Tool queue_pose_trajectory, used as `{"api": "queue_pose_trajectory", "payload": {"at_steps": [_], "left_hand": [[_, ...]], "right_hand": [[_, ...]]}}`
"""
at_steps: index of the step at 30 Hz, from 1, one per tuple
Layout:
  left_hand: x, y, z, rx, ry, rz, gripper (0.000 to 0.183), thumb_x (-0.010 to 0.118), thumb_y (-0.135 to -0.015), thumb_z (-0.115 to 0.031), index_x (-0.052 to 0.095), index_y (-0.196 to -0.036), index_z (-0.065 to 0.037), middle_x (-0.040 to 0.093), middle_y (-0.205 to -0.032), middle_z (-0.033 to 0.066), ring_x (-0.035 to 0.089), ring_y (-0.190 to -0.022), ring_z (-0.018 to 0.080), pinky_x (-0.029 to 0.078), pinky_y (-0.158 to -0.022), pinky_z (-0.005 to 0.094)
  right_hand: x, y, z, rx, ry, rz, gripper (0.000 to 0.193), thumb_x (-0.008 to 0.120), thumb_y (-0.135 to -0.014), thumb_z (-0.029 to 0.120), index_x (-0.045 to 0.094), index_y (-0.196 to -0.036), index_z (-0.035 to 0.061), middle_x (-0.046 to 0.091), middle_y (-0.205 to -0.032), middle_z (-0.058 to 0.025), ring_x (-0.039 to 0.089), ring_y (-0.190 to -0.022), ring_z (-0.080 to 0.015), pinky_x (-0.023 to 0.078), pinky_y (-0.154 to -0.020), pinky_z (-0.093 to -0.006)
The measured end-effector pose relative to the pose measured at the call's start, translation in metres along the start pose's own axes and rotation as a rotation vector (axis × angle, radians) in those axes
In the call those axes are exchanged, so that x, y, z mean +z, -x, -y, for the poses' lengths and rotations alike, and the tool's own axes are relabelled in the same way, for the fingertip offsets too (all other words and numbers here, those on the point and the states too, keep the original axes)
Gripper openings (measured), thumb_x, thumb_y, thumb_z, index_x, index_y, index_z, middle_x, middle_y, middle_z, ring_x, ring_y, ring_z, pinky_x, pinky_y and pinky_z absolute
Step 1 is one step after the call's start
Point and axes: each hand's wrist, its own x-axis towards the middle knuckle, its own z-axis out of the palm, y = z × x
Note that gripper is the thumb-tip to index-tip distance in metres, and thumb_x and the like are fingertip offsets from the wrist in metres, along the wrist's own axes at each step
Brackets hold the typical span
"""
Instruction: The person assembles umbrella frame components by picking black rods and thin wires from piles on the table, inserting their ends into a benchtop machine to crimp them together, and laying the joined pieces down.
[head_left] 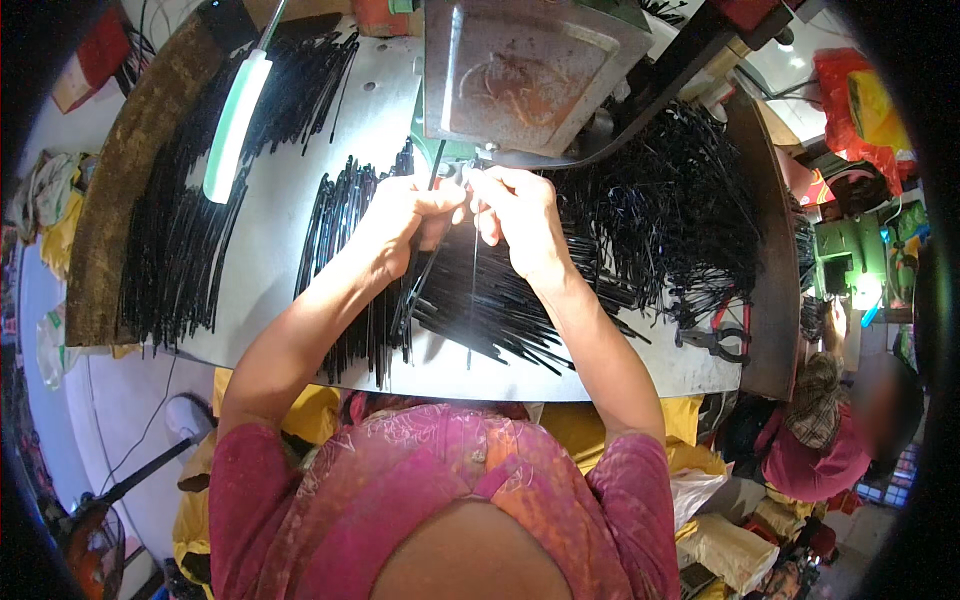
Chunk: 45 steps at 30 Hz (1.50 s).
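"Where's the black strip [425, 270]?"
"By the machine [530, 85], gripped in the left hand [408, 208]; the right hand [525, 222] is curled, but whether it's gripping anything I can't tell."
"Risk?"
"I'd say loose strips [340, 250] crowding the surface [268, 215] could snag its tail."

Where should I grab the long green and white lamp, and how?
I'd put fingers around the lower half of the lamp, coming from the person's side. Its body is long and narrow, and its free end slants down toward that side. The upper end joins a thin metal neck, probably a poorer grip. It's lit, so it might be warm.
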Motion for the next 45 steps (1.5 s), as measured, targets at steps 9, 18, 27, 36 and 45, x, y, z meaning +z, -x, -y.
{"api": "queue_pose_trajectory", "payload": {"at_steps": [9,18,27,36,45], "left_hand": [[-0.001,-0.002,-0.006,-0.016,-0.047,-0.026,0.011,0.055,-0.077,-0.013,0.055,-0.07,-0.005,0.04,-0.049,-0.0017,0.032,-0.04,0.0064,0.023,-0.037,0.0199],[0.0,-0.002,-0.007,-0.055,-0.108,-0.007,0.017,0.054,-0.078,-0.018,0.054,-0.065,-0.006,0.037,-0.047,-0.0035,0.03,-0.038,0.0067,0.022,-0.037,0.0208],[0.0,0.002,-0.015,0.023,-0.222,-0.006,0.022,0.054,-0.075,-0.024,0.053,-0.063,-0.006,0.038,-0.044,-0.0026,0.033,-0.036,0.0061,0.025,-0.035,0.0194],[-0.065,0.047,-0.067,0.042,-0.899,-0.06,0.019,0.057,-0.076,-0.021,0.057,-0.071,-0.002,0.047,-0.054,0.0008,0.042,-0.048,0.0113,0.033,-0.045,0.0233],[-0.057,0.065,-0.04,0.838,-1.564,-0.13,0.015,0.054,-0.07,-0.003,0.053,-0.084,0.0,0.051,-0.089,0.014,0.051,-0.083,0.029,0.044,-0.067,0.0341]], "right_hand": [[0.003,-0.001,0.004,0.018,0.036,0.017,0.021,0.056,-0.081,0.019,0.057,-0.074,-0.001,0.052,-0.059,-0.0039,0.045,-0.042,-0.0065,0.036,-0.037,-0.0185],[-0.015,0.015,0.013,0.103,0.098,-0.033,0.018,0.057,-0.081,0.017,0.057,-0.082,-0.0009,0.053,-0.063,-0.0041,0.048,-0.044,-0.0078,0.036,-0.037,-0.0189],[-0.092,0.055,0.056,-0.002,0.243,-0.346,0.013,0.057,-0.08,0.013,0.059,-0.081,0.0001,0.053,-0.061,-0.0028,0.044,-0.043,-0.0049,0.031,-0.037,-0.0166],[-0.121,0.079,0.05,0.174,0.584,-0.229,0.014,0.057,-0.079,0.012,0.06,-0.077,-0.0013,0.051,-0.054,-0.0021,0.041,-0.037,-0.0042,0.029,-0.034,-0.0172],[-0.109,0.063,0.035,0.075,0.761,-0.223,0.013,0.057,-0.078,0.01,0.062,-0.077,-0.0013,0.052,-0.051,-0.0017,0.043,-0.041,-0.0043,0.032,-0.038,-0.0185]]}}
